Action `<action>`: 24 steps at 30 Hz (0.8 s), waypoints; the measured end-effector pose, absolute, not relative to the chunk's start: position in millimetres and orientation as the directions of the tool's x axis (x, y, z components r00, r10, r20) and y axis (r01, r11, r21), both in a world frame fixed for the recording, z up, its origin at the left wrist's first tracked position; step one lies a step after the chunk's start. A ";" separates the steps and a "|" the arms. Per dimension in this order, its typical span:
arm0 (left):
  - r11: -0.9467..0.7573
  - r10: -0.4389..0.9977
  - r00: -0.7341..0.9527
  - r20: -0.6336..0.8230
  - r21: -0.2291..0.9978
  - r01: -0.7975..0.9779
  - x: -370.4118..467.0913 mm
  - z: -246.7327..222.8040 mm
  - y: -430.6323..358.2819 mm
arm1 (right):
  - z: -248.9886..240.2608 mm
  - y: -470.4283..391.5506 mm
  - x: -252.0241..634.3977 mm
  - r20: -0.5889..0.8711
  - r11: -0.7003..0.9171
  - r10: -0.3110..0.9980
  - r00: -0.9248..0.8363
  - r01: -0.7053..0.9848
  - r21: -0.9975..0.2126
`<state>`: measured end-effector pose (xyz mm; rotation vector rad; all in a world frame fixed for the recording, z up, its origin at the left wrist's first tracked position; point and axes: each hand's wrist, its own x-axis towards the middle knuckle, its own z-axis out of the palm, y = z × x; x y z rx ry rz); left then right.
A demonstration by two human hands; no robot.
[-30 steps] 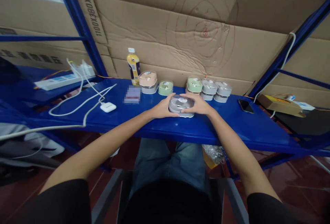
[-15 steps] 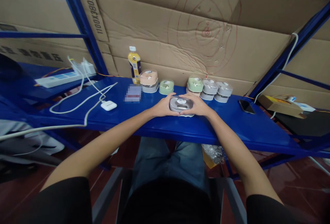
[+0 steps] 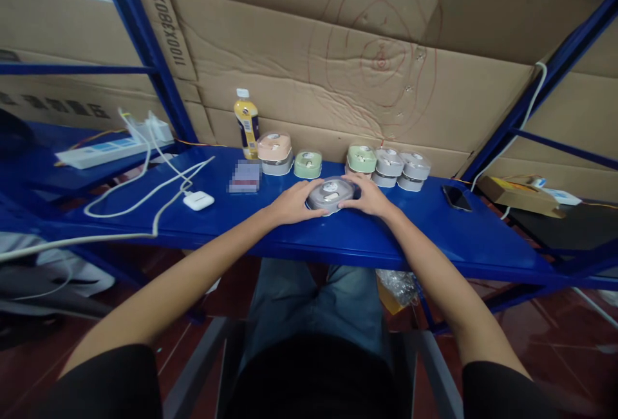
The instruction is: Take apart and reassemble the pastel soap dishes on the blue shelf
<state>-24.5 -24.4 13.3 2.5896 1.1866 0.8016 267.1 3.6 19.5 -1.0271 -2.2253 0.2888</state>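
Observation:
A grey lidded box (image 3: 330, 196) with a clear cover and a round label is at the front middle of the blue table (image 3: 241, 229). My left hand (image 3: 295, 203) curves around its left side, thumb along the near edge. From the right, my right hand (image 3: 369, 197) closes on it, the thumb over the near right rim. Behind it, a green box (image 3: 362, 158) is stacked on a pinkish one, beside two grey stacks (image 3: 388, 167) (image 3: 414, 170). Further left are a single green box (image 3: 308, 165) and a peach box (image 3: 274, 147) on a grey one.
A yellow drink bottle (image 3: 247, 124) stands by the cardboard wall (image 3: 270, 52), behind a blurred-out packet (image 3: 245, 176). White cables (image 3: 130, 203) and a white earphone case (image 3: 198, 201) lie left. A phone (image 3: 456, 198) lies right; an open carton (image 3: 519, 196) is beyond the blue post.
The grey box has shifted slightly left and sits flatter between my hands. My right thumb has moved further over its near rim. The view has turned a little.

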 end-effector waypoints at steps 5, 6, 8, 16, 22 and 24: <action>-0.451 0.841 0.360 0.404 0.154 0.879 1.5 20.4 -39.3 | 18.1 6.4 268.4 0.527 0.579 0.785 -0.325 0.686 -0.440; -0.426 0.849 0.338 0.407 0.147 0.893 9.7 21.6 -38.1 | 19.6 6.3 269.8 0.545 0.568 0.784 -0.297 0.699 -0.435; -0.391 0.862 0.304 0.405 0.152 0.908 27.1 24.4 -30.0 | 22.7 6.3 273.6 0.577 0.544 0.779 -0.246 0.722 -0.427; -0.330 0.900 0.230 0.369 0.234 0.915 73.1 33.7 36.5 | 22.5 8.1 279.8 0.577 0.517 0.786 -0.222 0.749 -0.416; -0.389 0.875 0.277 0.397 0.236 0.890 55.0 39.2 54.3 | 23.6 5.9 277.4 0.563 0.522 0.793 -0.233 0.737 -0.430; -0.412 0.844 0.296 0.447 0.186 0.892 40.7 41.1 57.2 | 24.9 5.0 276.5 0.554 0.510 0.800 -0.230 0.747 -0.426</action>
